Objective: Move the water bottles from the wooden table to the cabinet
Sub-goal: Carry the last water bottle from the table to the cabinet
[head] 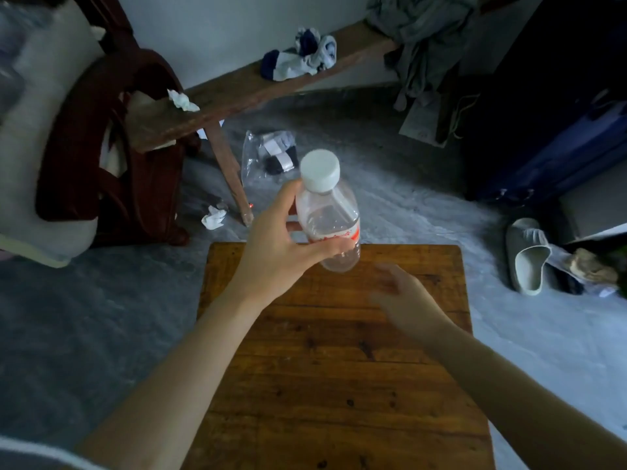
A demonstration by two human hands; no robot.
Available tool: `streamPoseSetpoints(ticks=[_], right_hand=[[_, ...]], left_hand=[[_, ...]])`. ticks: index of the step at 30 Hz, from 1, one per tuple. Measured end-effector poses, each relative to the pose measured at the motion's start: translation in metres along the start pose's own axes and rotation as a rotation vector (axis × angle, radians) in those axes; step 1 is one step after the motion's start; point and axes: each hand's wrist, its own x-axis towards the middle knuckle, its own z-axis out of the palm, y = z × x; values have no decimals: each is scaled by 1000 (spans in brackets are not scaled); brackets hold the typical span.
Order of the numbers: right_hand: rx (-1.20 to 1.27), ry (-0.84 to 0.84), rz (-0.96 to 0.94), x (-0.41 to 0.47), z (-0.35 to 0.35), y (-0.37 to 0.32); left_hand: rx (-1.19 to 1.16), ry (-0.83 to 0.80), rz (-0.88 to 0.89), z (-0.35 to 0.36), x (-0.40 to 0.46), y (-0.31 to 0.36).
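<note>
Left hand (pixel 281 245) wrapped round the water bottle (pixel 328 217), upright above the far edge of the wooden table (pixel 339 368), right hand (pixel 403 300) blurred, loose and empty nearby; carry apparently just begun, no cabinet identifiable, no other bottles visible.

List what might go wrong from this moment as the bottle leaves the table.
1. The left hand grips the water bottle from one side only, around its middle; the smooth plastic might slip.
2. The right hand hovers open over the wooden table, blurred, and gives no support if the bottle tips.
3. A slipper, crumpled tissue and a plastic bag lie on the floor: possible trip hazards.
</note>
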Motion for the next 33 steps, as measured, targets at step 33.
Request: streamPoseSetpoints(ticks=[33], right_hand=[[1126,-469,-122,-377,-224,-145]], left_hand=[[-66,-240,390,-56,-93,461]])
